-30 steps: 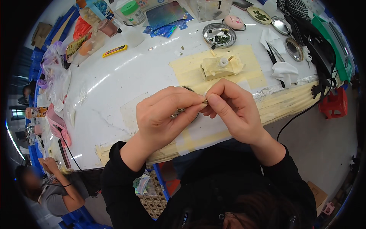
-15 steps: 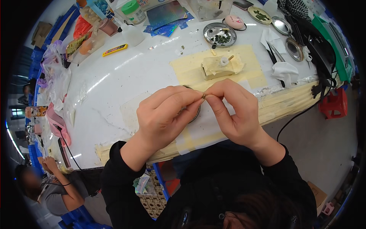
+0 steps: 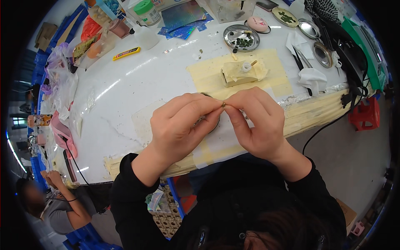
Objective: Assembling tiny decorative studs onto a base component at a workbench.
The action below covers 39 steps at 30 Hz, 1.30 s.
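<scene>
Hardly any shift since a second ago: left hand (image 3: 179, 125) and right hand (image 3: 258, 121) stay pinched together on a tiny brownish piece (image 3: 223, 105) above the desk's (image 3: 125, 96) near edge (identity unclear). Risk: slipping grip drops it floorward.

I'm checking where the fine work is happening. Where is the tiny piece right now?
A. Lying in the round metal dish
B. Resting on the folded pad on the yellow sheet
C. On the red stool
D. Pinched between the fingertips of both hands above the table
D: the left hand and right hand meet fingertip to fingertip on the tiny piece, above the white table.
</scene>
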### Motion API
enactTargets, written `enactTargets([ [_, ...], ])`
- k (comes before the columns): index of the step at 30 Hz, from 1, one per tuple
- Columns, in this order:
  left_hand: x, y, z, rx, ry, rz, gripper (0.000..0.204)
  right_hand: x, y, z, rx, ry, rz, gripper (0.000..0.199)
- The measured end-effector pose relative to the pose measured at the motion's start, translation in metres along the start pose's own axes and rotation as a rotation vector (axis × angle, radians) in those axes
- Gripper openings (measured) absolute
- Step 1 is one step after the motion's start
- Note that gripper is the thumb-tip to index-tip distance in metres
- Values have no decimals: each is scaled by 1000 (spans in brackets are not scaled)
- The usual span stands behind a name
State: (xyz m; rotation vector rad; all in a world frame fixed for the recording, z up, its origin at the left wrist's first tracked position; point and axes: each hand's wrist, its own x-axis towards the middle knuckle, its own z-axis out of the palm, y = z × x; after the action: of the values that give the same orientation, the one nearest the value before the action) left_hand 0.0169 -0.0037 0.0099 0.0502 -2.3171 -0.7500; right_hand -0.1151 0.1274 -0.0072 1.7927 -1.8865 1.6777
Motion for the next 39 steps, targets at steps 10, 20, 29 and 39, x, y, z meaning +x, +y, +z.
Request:
enactTargets([
  [10,0,-2,-3,-261,-38,-102,19,-2,-5,-4,406,-99,322,6],
  [20,0,0,-2,8,-13,44,21,-1,3,-3,388,-112,281,10],
  [29,0,4,0,118,0,81,19,-1,4,1,-107,22,-78,7],
  [39,-2,-1,-1,-220,-61,-83,17,-7,6,-9,701,-143,488,12],
])
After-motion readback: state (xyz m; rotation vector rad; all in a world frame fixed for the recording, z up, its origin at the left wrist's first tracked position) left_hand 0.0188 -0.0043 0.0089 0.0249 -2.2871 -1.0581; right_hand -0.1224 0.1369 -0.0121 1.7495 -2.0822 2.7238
